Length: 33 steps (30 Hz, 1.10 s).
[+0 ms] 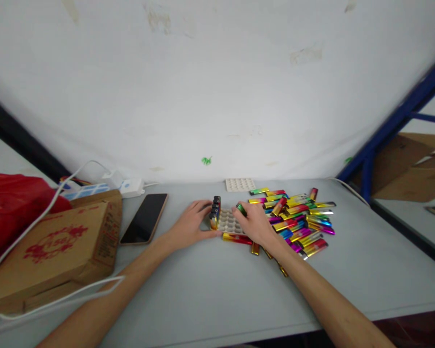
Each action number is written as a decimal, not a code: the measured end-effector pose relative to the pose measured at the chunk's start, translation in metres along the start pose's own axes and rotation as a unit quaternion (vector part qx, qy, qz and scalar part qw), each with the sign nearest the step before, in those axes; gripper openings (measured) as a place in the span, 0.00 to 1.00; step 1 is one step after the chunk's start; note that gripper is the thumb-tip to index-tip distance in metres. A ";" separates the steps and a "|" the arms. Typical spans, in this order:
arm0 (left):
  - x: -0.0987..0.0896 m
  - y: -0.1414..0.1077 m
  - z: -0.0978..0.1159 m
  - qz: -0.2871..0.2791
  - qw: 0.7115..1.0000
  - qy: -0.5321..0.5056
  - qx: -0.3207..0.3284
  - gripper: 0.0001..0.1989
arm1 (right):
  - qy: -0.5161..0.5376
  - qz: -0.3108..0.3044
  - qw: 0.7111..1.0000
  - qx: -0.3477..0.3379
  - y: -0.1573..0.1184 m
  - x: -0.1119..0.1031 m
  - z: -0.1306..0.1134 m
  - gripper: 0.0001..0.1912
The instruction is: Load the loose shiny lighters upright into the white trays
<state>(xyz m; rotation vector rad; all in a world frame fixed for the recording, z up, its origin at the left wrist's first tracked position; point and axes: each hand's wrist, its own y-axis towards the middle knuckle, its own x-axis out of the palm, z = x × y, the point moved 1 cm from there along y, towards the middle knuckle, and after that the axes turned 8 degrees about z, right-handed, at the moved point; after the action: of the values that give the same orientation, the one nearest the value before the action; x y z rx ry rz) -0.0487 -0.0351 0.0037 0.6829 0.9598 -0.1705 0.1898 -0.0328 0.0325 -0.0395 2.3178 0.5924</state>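
Note:
A light, egg-carton-like tray (227, 221) with rows of small hollows lies on the grey table. Along its left end stands a row of upright lighters (215, 212) with black tops. My left hand (193, 224) is curled around that end, thumb at the near corner and fingers at the far one. Over the tray's right part is my right hand (255, 222), closed on a green lighter (241, 209), most of which the fingers hide. Shiny multicoloured lighters (297, 212) lie in a loose heap to the right. One red lighter (237, 238) rests along the tray's near edge.
A second tray (240, 184) lies by the wall. To the left are a phone (145, 218), a cardboard box (54, 246), a red bag (18, 212), a white power strip (131, 187) and a loose white cable (67, 296). A blue metal frame (368, 169) rises at the right.

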 end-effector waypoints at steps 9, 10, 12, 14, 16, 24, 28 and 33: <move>0.001 -0.001 -0.001 -0.001 1.000 -0.001 -0.005 0.38 | -0.009 -0.004 1.000 -0.001 -0.001 0.000 -0.002 0.22; 0.001 -0.001 -0.002 -0.002 1.000 -0.001 -0.006 0.39 | -0.013 -0.006 1.000 -0.001 -0.001 0.000 -0.001 0.21; 0.002 -0.001 -0.002 -0.005 1.000 0.000 -0.008 0.39 | -0.019 -0.008 1.000 0.001 -0.001 0.000 0.000 0.19; 0.002 0.000 -0.003 -0.008 1.000 0.004 -0.010 0.39 | -0.021 -0.009 1.000 0.003 -0.001 0.001 0.001 0.19; 0.002 0.000 -0.002 -0.008 1.000 0.008 -0.010 0.38 | -0.024 -0.009 1.000 -0.002 -0.001 0.001 0.001 0.20; 0.001 -0.001 -0.001 -0.004 1.000 0.005 -0.004 0.39 | 0.041 0.020 0.997 -0.069 -0.001 0.005 0.002 0.13; 0.002 -0.001 -0.001 -0.002 1.000 0.007 -0.007 0.39 | 0.054 0.054 0.992 -0.104 0.000 0.005 0.005 0.14; 0.002 0.000 0.000 -0.009 1.000 0.008 -0.007 0.38 | 0.004 0.045 0.998 -0.051 0.003 0.003 0.009 0.18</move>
<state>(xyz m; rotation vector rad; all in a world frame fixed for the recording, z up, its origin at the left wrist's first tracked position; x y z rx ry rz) -0.0476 -0.0351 0.0024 0.6632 0.9814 -0.1736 0.1924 -0.0255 0.0262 0.0159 2.3041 0.7568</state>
